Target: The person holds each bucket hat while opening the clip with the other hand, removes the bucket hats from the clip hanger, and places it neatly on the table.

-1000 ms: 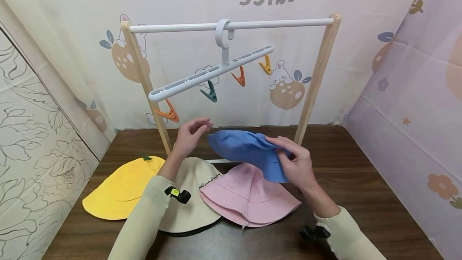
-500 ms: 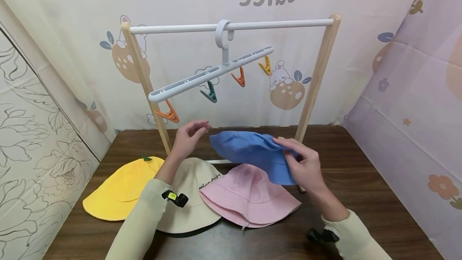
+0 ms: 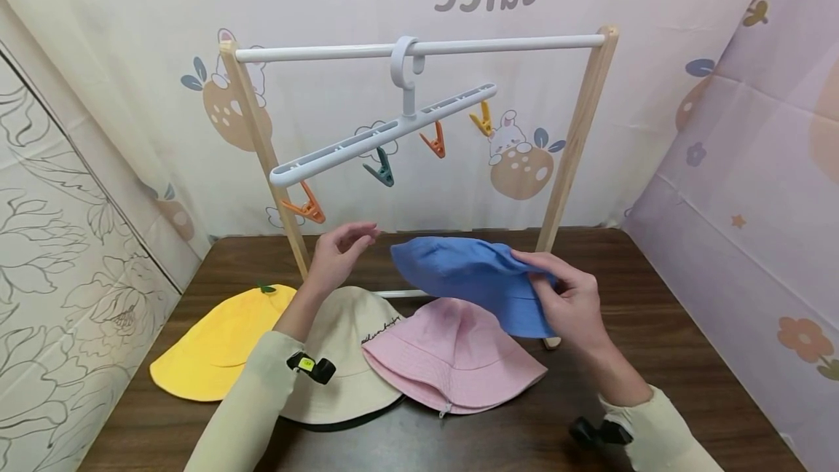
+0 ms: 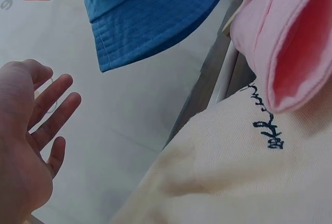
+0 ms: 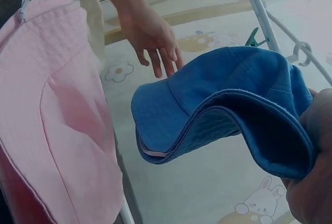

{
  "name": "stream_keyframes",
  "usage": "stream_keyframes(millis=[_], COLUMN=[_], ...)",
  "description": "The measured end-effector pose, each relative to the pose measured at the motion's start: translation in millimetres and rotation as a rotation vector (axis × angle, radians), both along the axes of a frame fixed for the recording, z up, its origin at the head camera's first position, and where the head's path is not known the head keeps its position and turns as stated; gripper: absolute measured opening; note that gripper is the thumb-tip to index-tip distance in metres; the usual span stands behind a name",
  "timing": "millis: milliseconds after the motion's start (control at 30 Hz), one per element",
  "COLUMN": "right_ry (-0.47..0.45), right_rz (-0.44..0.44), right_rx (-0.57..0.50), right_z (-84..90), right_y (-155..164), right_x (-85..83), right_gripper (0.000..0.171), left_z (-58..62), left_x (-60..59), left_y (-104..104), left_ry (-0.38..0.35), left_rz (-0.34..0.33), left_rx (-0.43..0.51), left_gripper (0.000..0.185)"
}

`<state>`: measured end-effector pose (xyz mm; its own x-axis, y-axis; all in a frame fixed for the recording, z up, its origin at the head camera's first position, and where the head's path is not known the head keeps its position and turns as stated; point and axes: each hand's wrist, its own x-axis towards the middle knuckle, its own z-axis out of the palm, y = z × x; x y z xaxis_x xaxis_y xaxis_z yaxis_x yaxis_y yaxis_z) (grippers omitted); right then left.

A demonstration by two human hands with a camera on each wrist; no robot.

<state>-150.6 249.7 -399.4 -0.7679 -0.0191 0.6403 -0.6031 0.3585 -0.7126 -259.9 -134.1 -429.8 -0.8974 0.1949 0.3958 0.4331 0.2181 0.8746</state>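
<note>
1. A person's right hand (image 3: 573, 304) is lifting a blue bucket hat (image 3: 475, 279) above the dark wooden table (image 3: 655, 326), in front of the drying rack (image 3: 577, 137). The blue hat is soft cotton with a stitched brim, its crown pointing toward the rack and its brim drooping toward the person.
2. The hat is hanging just in front of the rack's lower rail, directly above a pink bucket hat (image 3: 452, 359) that is lying on the table. A cream hat (image 3: 350, 355) and a yellow hat (image 3: 223, 341) are lying to the left of the pink one, in front of the rack.
3. The right wrist view is showing the blue hat's underside, with the brim folding over itself and the inner band peeking out, which the head view is hiding. The left wrist view is catching rows of stitching along the brim edge and dark lettering on the cream hat.
4. A white clip hanger (image 3: 387, 133) is hanging tilted on the rack's top bar, carrying orange, teal and yellow pegs.
5. The right hand's fingers are curling round the blue hat's brim, pinching the cloth.
6. The left hand (image 3: 341, 250) is hovering near the blue hat, left of it, fingers loosely spread and gripping nothing.
</note>
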Motion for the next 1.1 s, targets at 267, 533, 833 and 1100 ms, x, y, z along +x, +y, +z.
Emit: stream_keyframes(millis=[267, 533, 833, 1100], right_ry=[-0.050, -0.042, -0.093, -0.107], right_rz=[-0.022, 0.028, 0.034, 0.055], right_rx=[0.021, 0.004, 0.046, 0.030], right_z=[3.7, 3.9, 3.1, 4.1], right_y=[10, 22, 40, 52], right_x=[3.0, 1.7, 1.2, -0.7], right_gripper=[0.035, 0.034, 0.035, 0.039], left_z=[1.6, 3.0, 8.8, 10.9], left_x=[7.2, 18.0, 30.4, 41.6], left_y=[-3, -6, -14, -22], left_ry=[-0.014, 0.026, 0.081, 0.062], left_rz=[-0.011, -0.008, -0.014, 0.013], left_rx=[-0.025, -0.099, -0.150, -0.207], left_gripper=[0.031, 0.028, 0.028, 0.029])
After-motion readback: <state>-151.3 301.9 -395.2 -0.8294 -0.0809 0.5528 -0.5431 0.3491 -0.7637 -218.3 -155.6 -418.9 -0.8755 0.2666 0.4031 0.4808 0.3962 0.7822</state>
